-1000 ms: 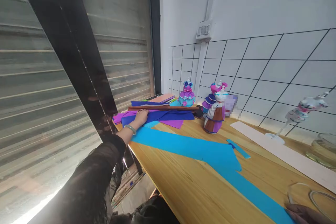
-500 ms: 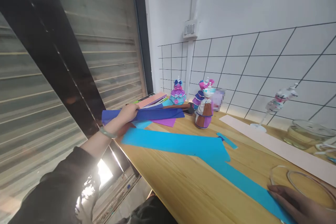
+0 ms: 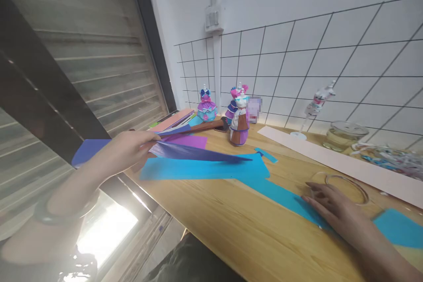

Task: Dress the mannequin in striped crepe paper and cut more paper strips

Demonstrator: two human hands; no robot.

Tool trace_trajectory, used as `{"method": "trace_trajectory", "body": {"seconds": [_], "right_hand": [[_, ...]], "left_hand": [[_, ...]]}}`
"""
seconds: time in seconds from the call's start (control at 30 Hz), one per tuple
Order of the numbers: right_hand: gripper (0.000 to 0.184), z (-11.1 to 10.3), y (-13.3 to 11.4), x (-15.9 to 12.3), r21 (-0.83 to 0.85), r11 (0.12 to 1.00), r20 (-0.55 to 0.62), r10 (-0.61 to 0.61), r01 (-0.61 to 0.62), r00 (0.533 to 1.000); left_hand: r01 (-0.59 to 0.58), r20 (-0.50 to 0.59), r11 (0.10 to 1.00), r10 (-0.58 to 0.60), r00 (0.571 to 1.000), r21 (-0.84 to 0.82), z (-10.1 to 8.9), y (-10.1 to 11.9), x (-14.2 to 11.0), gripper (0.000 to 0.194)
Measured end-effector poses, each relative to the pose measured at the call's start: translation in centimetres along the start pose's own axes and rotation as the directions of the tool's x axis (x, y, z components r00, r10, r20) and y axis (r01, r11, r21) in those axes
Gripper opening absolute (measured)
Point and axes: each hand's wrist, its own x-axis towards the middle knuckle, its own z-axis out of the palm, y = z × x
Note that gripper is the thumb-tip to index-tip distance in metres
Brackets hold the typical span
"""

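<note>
My left hand point(image 3: 137, 147) is closed on a long sheet of blue-violet paper point(image 3: 198, 153), lifted and tilted over the table's left part. One end of that sheet hangs past the table edge, while the other reaches above a wide bright-blue sheet point(image 3: 185, 169). My right hand point(image 3: 335, 205) lies with fingers apart on or just over a bright-blue strip point(image 3: 284, 199) that runs toward me. A loop of thin cord or wire point(image 3: 350, 185) lies right beside its fingers. Purple paper point(image 3: 194, 142) and a brown strip point(image 3: 201, 128) are behind the lifted sheet.
Small dress forms in coloured dresses point(image 3: 207, 108) point(image 3: 239, 130) stand at the back. A bare-stand dress form point(image 3: 319, 101), a round clear container point(image 3: 345, 135) and a pale pink strip point(image 3: 297, 150) are at the right. A wire grid point(image 3: 280, 70) covers the wall.
My left hand has raised the blue-violet sheet off the pile and drawn it toward me. My right hand has come further into view, its fingers spread. The view has shifted right.
</note>
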Motion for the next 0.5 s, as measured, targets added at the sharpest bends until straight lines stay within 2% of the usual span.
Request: {"method": "trace_trajectory", "body": {"seconds": [0.17,0.27,0.33,0.43,0.5], "right_hand": [[0.049,0.1,-1.5,-0.3,-0.027,0.995,-0.016,-0.099,0.098,0.995],[0.046,-0.1,-3.1,-0.9,0.015,0.989,0.005,-0.146,0.146,0.989],[0.051,-0.2,-4.7,-1.5,0.033,0.97,0.027,-0.243,0.243,0.97],[0.064,0.1,-7.1,-2.1,0.023,0.931,0.048,-0.364,0.364,0.93],[0.052,0.4,-8.2,-2.3,-0.003,0.923,0.015,-0.384,0.384,0.923]], "left_hand": [[-0.152,0.03,0.985,0.155,0.987,-0.081,-1.0,1.7,-0.9,0.042],[-0.308,0.086,0.939,0.324,0.942,-0.156,-1.6,2.3,-1.0,0.034],[-0.393,0.106,0.895,0.421,0.901,-0.212,-1.6,3.0,-1.0,0.028],[-0.403,0.133,0.863,0.457,0.879,-0.303,-0.8,4.8,-1.0,0.028],[-0.363,0.187,0.856,0.451,0.873,-0.369,-0.2,6.2,-0.9,0.031]]}}
